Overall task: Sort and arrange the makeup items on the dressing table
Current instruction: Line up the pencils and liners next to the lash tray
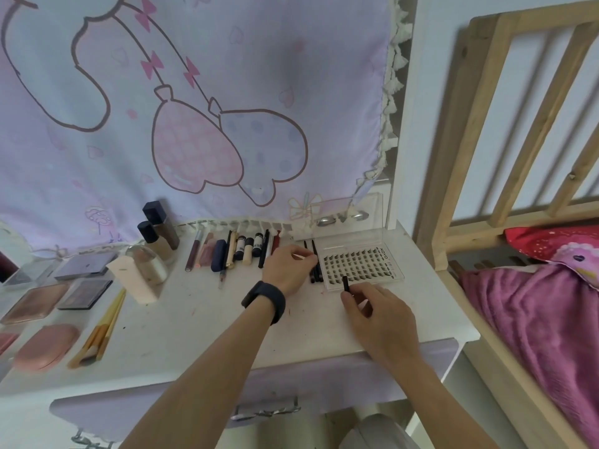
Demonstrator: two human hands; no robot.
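My left hand [288, 268], with a black band on its wrist, has its fingers curled at the thin black pencils [315, 264] lying just left of the clear false-lash case [358, 262]. My right hand [376, 307] pinches a short black stick [345, 283] upright at the case's front edge. A row of lip glosses, pens and small tubes [240, 249] lies along the back of the white dressing table [201, 319].
Two foundation bottles [158, 228], a glass dome [147, 262], a white sponge wedge [134, 280], palettes [86, 288], pink compacts [47, 346] and yellow brushes [100, 328] fill the table's left. A curtain hangs behind. A wooden bed frame [453, 202] stands at the right.
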